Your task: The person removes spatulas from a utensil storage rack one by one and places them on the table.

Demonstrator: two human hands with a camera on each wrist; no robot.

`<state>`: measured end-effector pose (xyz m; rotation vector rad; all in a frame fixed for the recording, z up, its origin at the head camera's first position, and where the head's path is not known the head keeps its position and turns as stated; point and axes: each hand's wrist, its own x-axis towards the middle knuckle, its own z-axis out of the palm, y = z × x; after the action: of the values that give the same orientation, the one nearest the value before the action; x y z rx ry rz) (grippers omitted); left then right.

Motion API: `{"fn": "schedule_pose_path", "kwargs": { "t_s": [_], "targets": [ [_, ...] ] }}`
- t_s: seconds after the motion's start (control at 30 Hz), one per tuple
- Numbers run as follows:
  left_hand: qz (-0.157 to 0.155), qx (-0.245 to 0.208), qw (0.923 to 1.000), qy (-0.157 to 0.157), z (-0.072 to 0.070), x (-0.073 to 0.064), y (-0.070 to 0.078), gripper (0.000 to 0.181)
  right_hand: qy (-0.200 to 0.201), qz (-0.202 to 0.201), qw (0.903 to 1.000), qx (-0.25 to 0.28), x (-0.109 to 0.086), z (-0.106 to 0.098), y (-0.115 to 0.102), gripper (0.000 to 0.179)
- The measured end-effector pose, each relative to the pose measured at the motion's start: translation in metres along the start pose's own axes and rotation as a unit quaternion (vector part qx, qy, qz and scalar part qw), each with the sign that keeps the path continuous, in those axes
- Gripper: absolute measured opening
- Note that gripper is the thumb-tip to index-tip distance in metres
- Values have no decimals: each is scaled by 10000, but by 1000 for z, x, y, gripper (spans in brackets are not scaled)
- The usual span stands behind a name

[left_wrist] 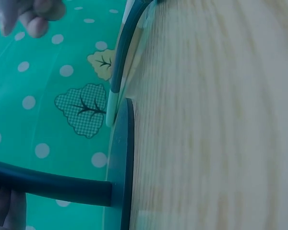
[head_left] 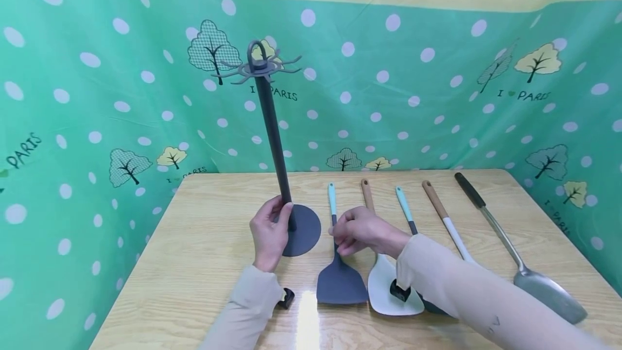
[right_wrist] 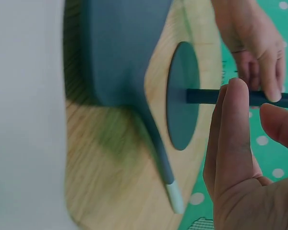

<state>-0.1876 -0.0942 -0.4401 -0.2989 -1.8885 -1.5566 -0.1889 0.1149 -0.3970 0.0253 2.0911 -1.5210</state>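
Note:
A dark grey utensil stand [head_left: 273,134] has a round base, a tall pole and a ring of hooks under a top loop. My left hand [head_left: 270,234] grips the pole low down, and its fingers also show on the pole in the left wrist view. Over the handle of a dark spatula [head_left: 342,282] with a light blue end hovers my right hand [head_left: 362,229]. The right wrist view shows its thumb and fingers apart, with nothing between them and the spatula [right_wrist: 120,57] lying beyond on the table.
To the right lie a white turner [head_left: 389,288] with a wooden handle, a blue-handled utensil [head_left: 404,204], a wood-and-white-handled utensil [head_left: 435,200] and a metal turner [head_left: 549,293]. My right forearm covers parts of them. A green dotted curtain [head_left: 311,118] surrounds the wooden table [head_left: 165,285].

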Motion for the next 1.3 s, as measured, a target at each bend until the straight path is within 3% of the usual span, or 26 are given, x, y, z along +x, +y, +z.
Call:
{"fn": "schedule_pose_path", "kwargs": {
  "t_s": [0.43,0.63,0.77,0.83,0.9,1.0,1.13,1.2,1.3],
  "targets": [
    [62,-68,10000,37,-4,0,1,18,-360,-676,9964,357,-30,5,-12,20],
    [79,-85,9999,-39,-3,0,1,17,-263,-1323,9897,-472,-46,14,-14,21],
    [38,-49,10000,-33,-2,1,2,17,-20,-1800,9758,-1239,-51,16,-16,18],
    [0,-15,10000,-18,-2,1,4,16,188,-2070,9626,-1736,-53,16,-16,15],
    [-75,-15,10000,-19,-2,1,5,17,503,-2310,9434,-2325,-57,17,-15,12],
    [-219,17,9997,-54,-3,1,6,17,1160,-2613,9019,-3239,-60,18,-14,10],
    [-510,-27,9987,-88,-3,3,-7,19,1847,-2897,8475,-4047,-64,17,-12,13],
    [-622,-25,9979,-159,-3,4,-14,20,2026,-2957,8325,-4224,-66,15,-12,16],
    [-662,103,9969,-408,-7,6,-18,23,2136,-2893,8272,-4318,-69,11,-12,19]
  ]
}}
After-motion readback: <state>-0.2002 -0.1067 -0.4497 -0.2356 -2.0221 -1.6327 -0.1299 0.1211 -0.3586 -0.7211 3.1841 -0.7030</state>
